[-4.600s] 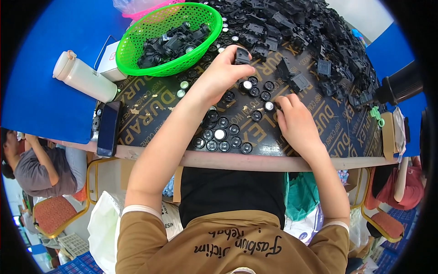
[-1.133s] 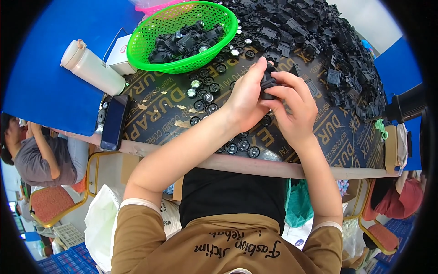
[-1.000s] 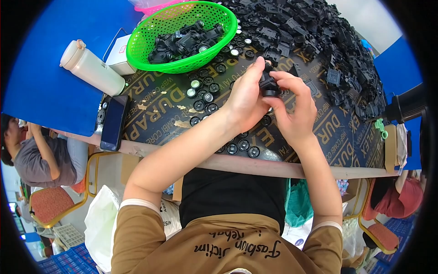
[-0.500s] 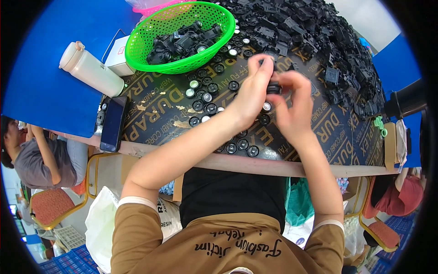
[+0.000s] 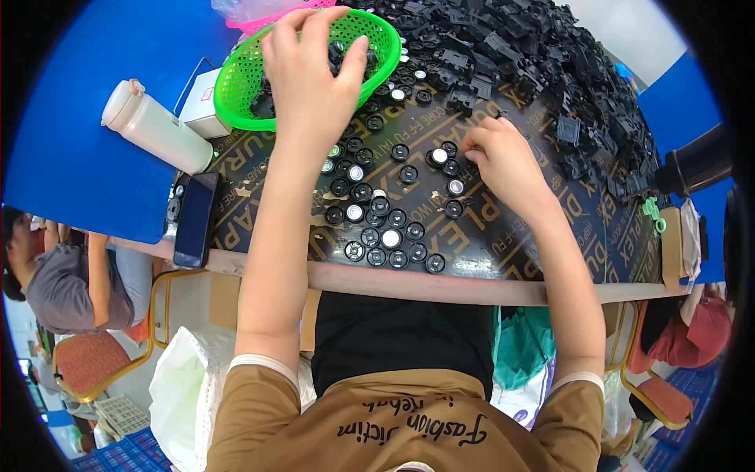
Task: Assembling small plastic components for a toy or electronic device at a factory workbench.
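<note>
My left hand [image 5: 313, 75] is over the green mesh basket [image 5: 236, 86], fingers spread and nothing visible in them. Below it in the basket lie black plastic toy-car bodies [image 5: 264, 102], partly hidden by the hand. My right hand [image 5: 503, 157] is low over the table with its fingers curled together, right beside a few small black wheels [image 5: 451, 167]. Whatever its fingertips may hold is hidden. More black wheels [image 5: 397, 217], some with silvery or white faces, are scattered between my forearms.
A big heap of black plastic parts [image 5: 511, 47] covers the table's far right. A white bottle [image 5: 157, 130], a white box [image 5: 206, 102] and a phone [image 5: 196, 220] stand or lie at left. A black cylinder [image 5: 696, 169] juts in from the right. Other people sit at both sides.
My hands have parted. The left one went from the black piece held between both hands to the basket and opened; the right one lowered to the wheels. The black piece is no longer between them.
</note>
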The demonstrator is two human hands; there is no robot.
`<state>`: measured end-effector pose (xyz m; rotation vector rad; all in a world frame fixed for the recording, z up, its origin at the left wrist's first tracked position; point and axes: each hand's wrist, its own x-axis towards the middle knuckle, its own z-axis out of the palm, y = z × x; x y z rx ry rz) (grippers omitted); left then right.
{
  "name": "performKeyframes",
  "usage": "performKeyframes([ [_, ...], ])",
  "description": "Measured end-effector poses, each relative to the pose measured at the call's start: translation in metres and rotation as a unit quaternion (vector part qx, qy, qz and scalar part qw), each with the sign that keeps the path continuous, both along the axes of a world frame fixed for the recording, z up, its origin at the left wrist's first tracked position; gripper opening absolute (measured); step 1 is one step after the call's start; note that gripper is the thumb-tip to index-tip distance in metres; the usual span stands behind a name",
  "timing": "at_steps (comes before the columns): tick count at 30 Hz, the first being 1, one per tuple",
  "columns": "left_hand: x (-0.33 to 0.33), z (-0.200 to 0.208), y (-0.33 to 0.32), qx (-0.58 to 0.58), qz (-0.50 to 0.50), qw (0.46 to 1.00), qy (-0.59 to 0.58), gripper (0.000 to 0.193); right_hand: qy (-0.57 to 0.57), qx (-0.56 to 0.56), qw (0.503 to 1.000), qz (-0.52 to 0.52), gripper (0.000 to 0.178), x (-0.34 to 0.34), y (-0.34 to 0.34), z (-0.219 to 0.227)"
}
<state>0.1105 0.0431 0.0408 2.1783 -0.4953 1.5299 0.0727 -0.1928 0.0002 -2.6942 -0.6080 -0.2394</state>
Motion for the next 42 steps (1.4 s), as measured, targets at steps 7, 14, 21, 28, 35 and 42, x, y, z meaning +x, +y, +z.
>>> performKeyframes([
  [7, -0.004, -0.009, -0.017, -0.022, -0.133, 0.986, 0.096, 0.009, 0.036, -0.091, 0.995, 0.020, 0.001, -0.006, 0.001, 0.010],
  [14, -0.001, -0.014, -0.024, -0.035, -0.160, 0.982, 0.098, 0.008, -0.079, -0.107, 0.991, 0.008, 0.002, -0.017, 0.000, -0.015],
  [21, -0.008, -0.019, -0.023, -0.078, -0.228, 0.950, 0.198, 0.007, 0.027, 0.079, 0.996, 0.038, 0.014, -0.093, -0.040, 0.030],
  [28, -0.008, -0.032, -0.047, 0.096, -0.294, 0.892, 0.331, 0.012, 0.557, 0.089, 0.820, -0.097, 0.004, -0.284, -0.161, -0.022],
  [35, -0.003, -0.061, -0.057, 0.172, -0.319, 0.841, 0.401, 0.020, 0.723, -0.233, 0.650, 0.013, 0.040, -0.391, -0.122, -0.123],
  [42, -0.015, -0.056, -0.048, 0.225, -0.299, 0.803, 0.463, 0.023, 0.161, 0.052, 0.985, -0.034, 0.006, -0.174, -0.073, 0.026],
])
